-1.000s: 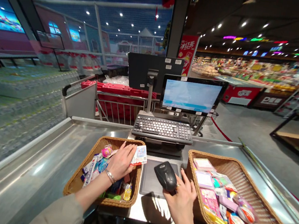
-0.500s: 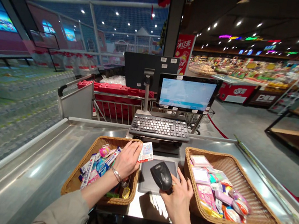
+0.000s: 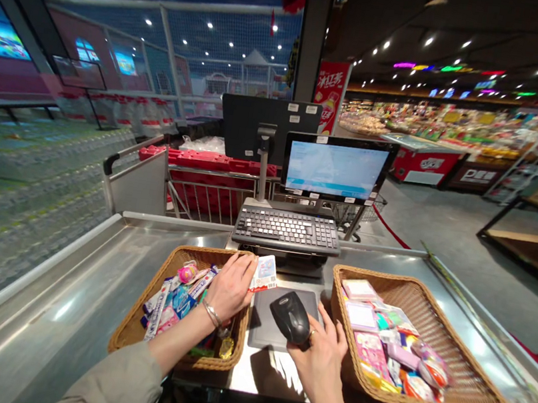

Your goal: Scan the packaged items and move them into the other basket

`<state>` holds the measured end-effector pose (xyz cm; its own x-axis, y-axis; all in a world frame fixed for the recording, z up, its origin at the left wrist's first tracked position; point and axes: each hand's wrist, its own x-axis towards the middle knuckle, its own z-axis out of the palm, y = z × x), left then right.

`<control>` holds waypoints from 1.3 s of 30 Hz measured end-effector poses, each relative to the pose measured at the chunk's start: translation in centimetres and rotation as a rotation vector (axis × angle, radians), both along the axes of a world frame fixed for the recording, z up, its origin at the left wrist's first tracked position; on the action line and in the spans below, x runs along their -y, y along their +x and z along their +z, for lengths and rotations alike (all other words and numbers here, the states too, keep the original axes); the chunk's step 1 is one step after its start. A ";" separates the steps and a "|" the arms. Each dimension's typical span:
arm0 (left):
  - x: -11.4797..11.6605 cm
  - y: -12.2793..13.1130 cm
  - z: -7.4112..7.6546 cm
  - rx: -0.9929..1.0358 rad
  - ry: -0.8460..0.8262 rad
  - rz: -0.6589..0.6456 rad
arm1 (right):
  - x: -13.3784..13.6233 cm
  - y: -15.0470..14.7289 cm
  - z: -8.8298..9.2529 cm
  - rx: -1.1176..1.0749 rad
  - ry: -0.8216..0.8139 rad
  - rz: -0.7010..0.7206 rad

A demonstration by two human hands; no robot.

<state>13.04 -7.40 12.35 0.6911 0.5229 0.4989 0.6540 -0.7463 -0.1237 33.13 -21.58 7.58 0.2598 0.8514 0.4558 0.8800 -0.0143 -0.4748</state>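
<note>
"What's the desk (image 3: 45, 276) made of?"

"Stainless steel, smooth and shiny."

"And the baskets?"

"Rough woven wicker, both the left basket (image 3: 137, 337) and the right basket (image 3: 379, 276)."

"The barcode scanner (image 3: 290, 317)?"

"Glossy black plastic, while the pad (image 3: 263, 325) beside it looks matt."

"That printed card (image 3: 265, 274)?"

"Smooth coated paper, slightly glossy. The sleeve (image 3: 104, 386) is matt cloth."

Spotlights (image 3: 427, 41) are shining from the dark ceiling (image 3: 506, 35) onto a grey floor (image 3: 441, 267). White netting (image 3: 212, 38) is rising at left, while colourful stocked shelves (image 3: 443, 120) are lining the far wall.
</note>
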 end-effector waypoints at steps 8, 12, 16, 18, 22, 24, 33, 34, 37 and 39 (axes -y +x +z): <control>-0.3 0.4 0.2 0.002 -0.016 -0.006 | 0.1 0.0 0.7 0.003 0.008 -0.006; -0.5 0.5 0.1 0.009 -0.014 -0.013 | 0.0 0.1 0.7 0.005 0.021 -0.019; -0.6 0.9 0.2 -0.006 0.018 -0.024 | 0.0 0.4 0.8 0.008 0.046 -0.036; -0.6 1.2 0.3 -0.004 0.016 -0.036 | 0.1 0.7 0.9 0.009 0.052 -0.048; -0.6 1.9 0.4 0.011 0.009 -0.062 | 0.2 1.6 1.1 0.012 0.061 -0.081; -0.7 2.3 0.3 0.009 0.010 -0.069 | 0.2 2.0 1.1 0.012 0.067 -0.107; -0.8 4.9 0.6 0.001 0.021 -0.121 | 0.9 4.1 0.7 0.005 0.072 -0.242; -0.8 5.2 0.6 0.002 0.024 -0.130 | 1.0 4.3 0.7 0.005 0.077 -0.259; -0.8 6.4 0.7 0.005 0.032 -0.165 | 1.4 5.0 0.8 0.008 0.093 -0.306; -0.8 7.1 0.6 0.009 0.032 -0.185 | 1.6 5.5 0.9 0.010 0.093 -0.334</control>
